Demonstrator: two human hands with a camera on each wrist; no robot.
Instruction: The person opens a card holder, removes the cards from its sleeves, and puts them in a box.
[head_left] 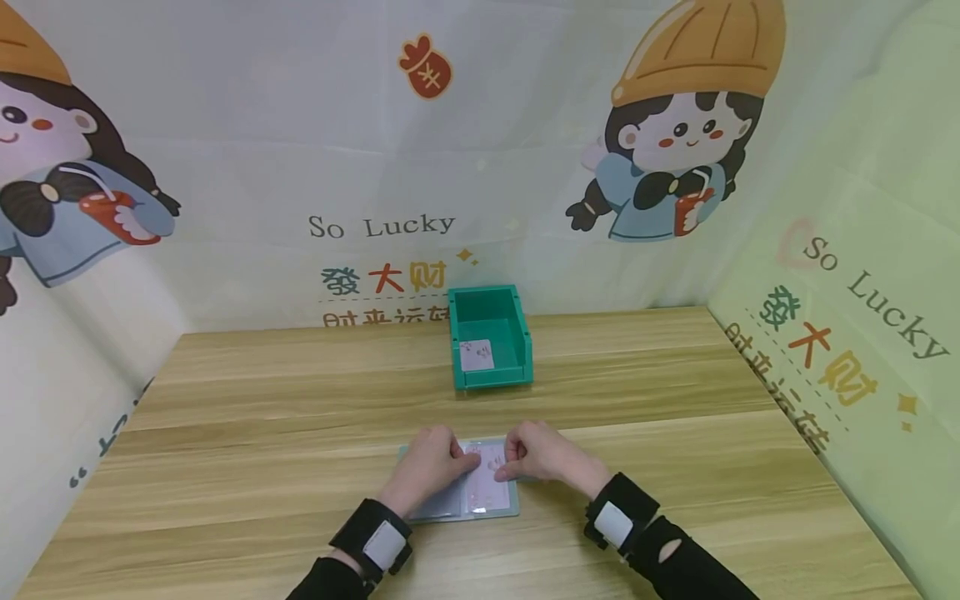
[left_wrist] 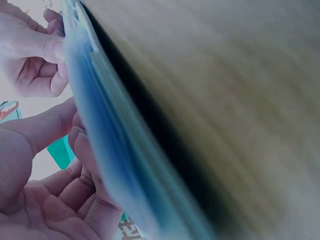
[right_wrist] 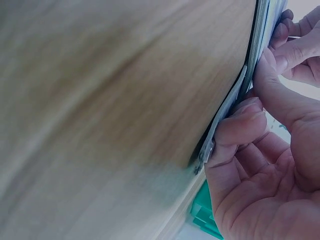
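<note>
A small card album (head_left: 491, 510) with a pale green cover and clear pockets lies open on the table. A pink printed card (head_left: 487, 492) shows in its right-hand pocket. My left hand (head_left: 427, 467) pinches at the album's upper part near the middle, its thumb reaching over the right page. From the right, my right hand (head_left: 543, 454) grips the album's upper right edge, thumb over the page and fingers curled at the side. In the right wrist view a narrow flap (right_wrist: 220, 120) sticks out from the album beside those fingers. The wrist views show the album's stacked pages (left_wrist: 120, 130) edge-on.
Behind the album stands a green open-front bin (head_left: 495, 379), with another pink card (head_left: 476, 355) inside it. The wood-grain table (head_left: 262, 417) meets a printed cloth backdrop (head_left: 247, 167) at the back and sides.
</note>
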